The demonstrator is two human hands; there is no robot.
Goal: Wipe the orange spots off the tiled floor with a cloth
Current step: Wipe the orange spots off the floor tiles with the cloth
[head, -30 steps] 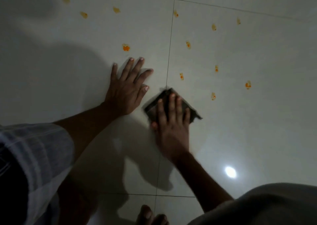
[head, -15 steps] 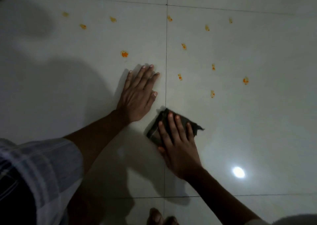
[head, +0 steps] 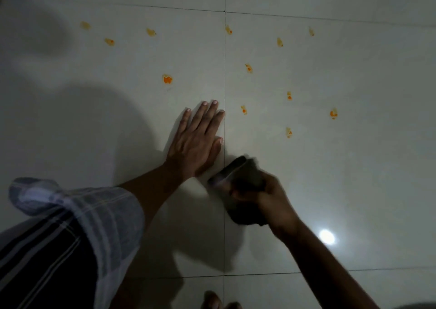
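A person crouched over a pale tiled floor (head: 354, 190) in dim light, the left hand (head: 195, 141) pressed flat on the tile with fingers extended and close together, bracing just left of a grout line (head: 224, 72). The right hand (head: 262, 197) was closed around a dark cloth (head: 236, 172), bunched and blurred with motion, so whether it touched the floor could not be told with certainty. The cloth sat just right of the grout line, beside the bracing hand. More than a dozen orange spots (head: 167, 79) remained scattered across the tiles beyond both hands; the nearest (head: 244, 110) lay just past the left fingertips, and another (head: 288, 132) sat a little farther right. None looked wiped. To do the stroke well, the cloth would likely need to be flattened under the palm, pushed forward over the nearest spot with firm pressure, and turned to a clean face before the next, so residue was lifted rather than smeared.
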